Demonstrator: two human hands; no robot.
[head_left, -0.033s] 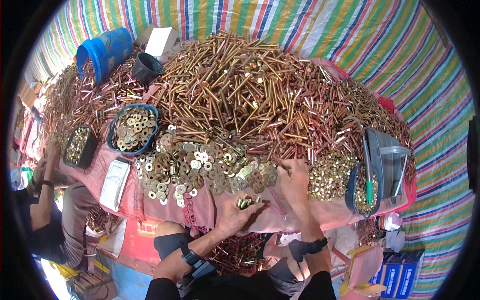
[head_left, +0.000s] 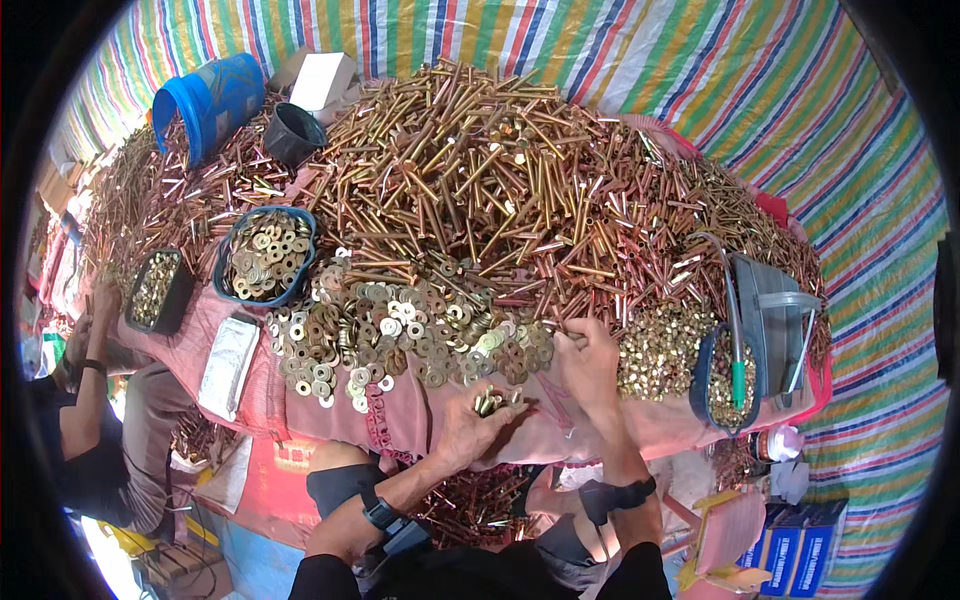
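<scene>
The person's bare left hand (head_left: 467, 430), palm turned up, cups a small cluster of gold-coloured metal fasteners (head_left: 488, 404) in its curled fingers, above the near edge of a dusty-pink cloth (head_left: 408, 412). The bare right hand (head_left: 592, 370) is beside it, farther forward, fingers bent and thumb and fingertips close together in a narrow pinch; whether anything sits between them cannot be told.

The right fingertips are at the right end of a spread of flat, round, brassy metal washers (head_left: 410, 330). Just right of this hand lies a pile of small, shiny, gold-coloured metal nuts (head_left: 655, 352). Behind both piles rises a broad heap of long, coppery-gold metal bolts (head_left: 450, 190).

Left of the loose washers stands a blue, wavy-rimmed plastic bowl (head_left: 290, 299) filled with more washers, with a flat, silvery-white rectangular packet (head_left: 230, 368) in front of it. At the far right, a dark-blue oval plastic tub (head_left: 699, 385) holds small gold-coloured pieces and a green-ended rod (head_left: 738, 385).
</scene>
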